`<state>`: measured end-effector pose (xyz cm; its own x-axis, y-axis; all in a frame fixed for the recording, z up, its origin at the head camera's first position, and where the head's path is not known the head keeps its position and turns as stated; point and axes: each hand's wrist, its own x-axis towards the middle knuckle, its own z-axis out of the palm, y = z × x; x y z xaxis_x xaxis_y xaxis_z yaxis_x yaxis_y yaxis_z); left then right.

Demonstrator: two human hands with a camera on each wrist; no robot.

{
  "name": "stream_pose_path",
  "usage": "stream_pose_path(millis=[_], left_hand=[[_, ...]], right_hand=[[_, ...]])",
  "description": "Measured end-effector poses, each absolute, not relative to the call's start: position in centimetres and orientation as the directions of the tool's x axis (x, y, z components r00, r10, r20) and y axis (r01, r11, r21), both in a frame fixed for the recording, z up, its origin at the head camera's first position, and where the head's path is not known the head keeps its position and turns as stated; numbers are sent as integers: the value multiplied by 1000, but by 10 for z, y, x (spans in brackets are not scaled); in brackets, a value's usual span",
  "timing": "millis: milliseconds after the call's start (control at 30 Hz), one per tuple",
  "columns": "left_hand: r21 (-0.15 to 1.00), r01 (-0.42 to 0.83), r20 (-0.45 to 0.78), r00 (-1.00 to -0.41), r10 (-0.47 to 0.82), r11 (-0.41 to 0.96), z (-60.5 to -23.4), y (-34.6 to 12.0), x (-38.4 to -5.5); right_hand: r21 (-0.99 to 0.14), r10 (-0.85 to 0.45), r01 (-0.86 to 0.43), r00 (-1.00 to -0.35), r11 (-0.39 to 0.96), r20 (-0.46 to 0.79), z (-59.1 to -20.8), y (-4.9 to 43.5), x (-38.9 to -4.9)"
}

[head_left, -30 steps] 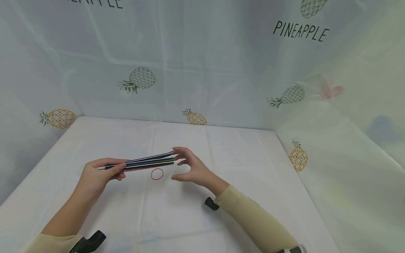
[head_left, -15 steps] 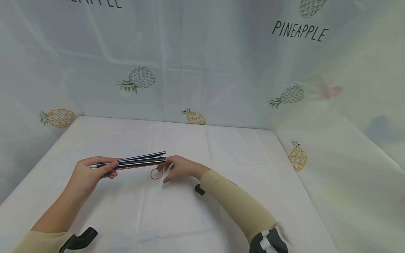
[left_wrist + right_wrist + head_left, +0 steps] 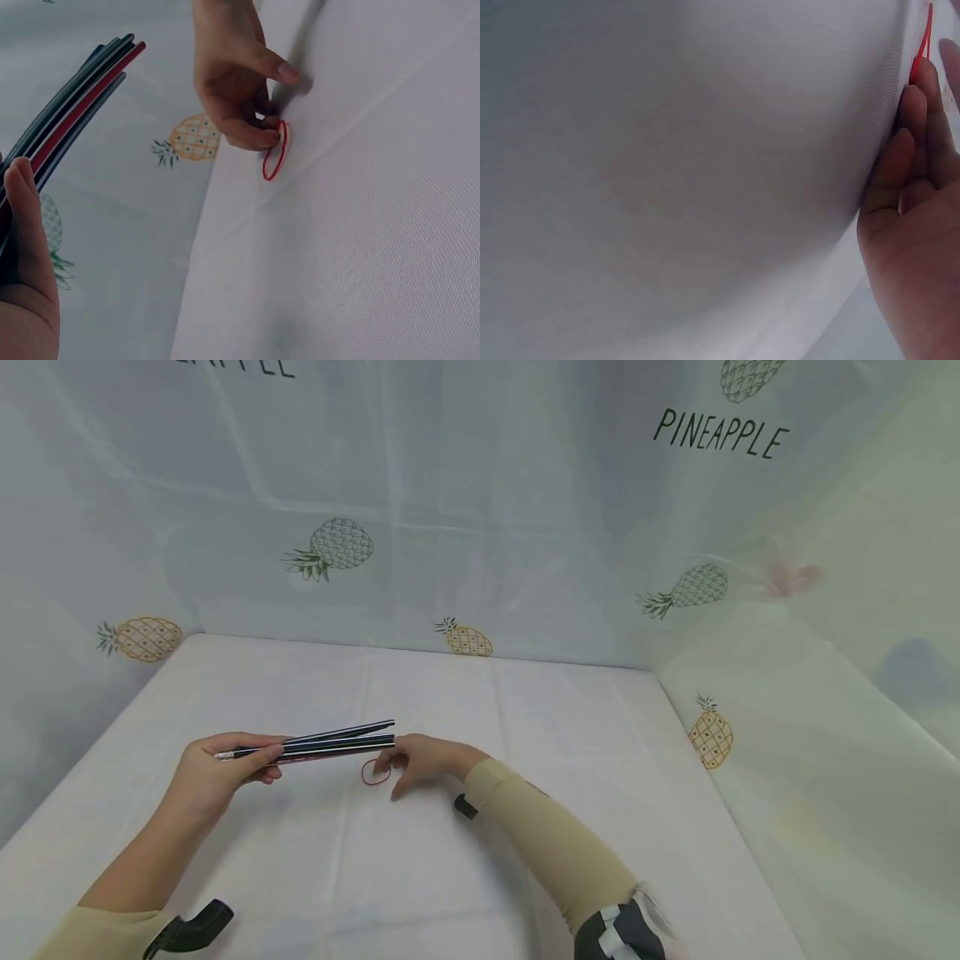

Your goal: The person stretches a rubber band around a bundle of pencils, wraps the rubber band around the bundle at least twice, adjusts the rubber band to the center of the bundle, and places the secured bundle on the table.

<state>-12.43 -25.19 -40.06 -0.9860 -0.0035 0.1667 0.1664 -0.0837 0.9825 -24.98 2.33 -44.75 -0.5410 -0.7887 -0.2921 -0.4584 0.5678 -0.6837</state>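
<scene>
My left hand (image 3: 201, 781) grips a bundle of thin pencils (image 3: 337, 746) by one end, between thumb and fingers, above the white table. In the left wrist view the bundle shows several dark pencils and a red pencil (image 3: 75, 116), their free ends fanned slightly apart. A thin red rubber band (image 3: 269, 178) lies on the table below the bundle. My right hand (image 3: 429, 757) reaches down to it, with fingertips right at the band and the thumb held apart. Beyond the fingers in the right wrist view, part of the red band shows at the upper right edge.
The white table (image 3: 420, 877) ends at a pale curtain (image 3: 510, 510) printed with pineapples, which hangs behind it and along both sides. Black wrist mounts (image 3: 198, 927) stick out near both forearms.
My right hand has moved left and down, from the free ends of the pencils to the red band. The left hand has shifted slightly left with the bundle.
</scene>
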Motion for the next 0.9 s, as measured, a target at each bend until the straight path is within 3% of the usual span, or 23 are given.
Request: stream_pose_path(millis=[900], left_hand=[[983,169,169,-986,-7,-78,-400,-237,-127]], right_hand=[[-714,-764,-427,-602,554,-233,-453,29,-251]])
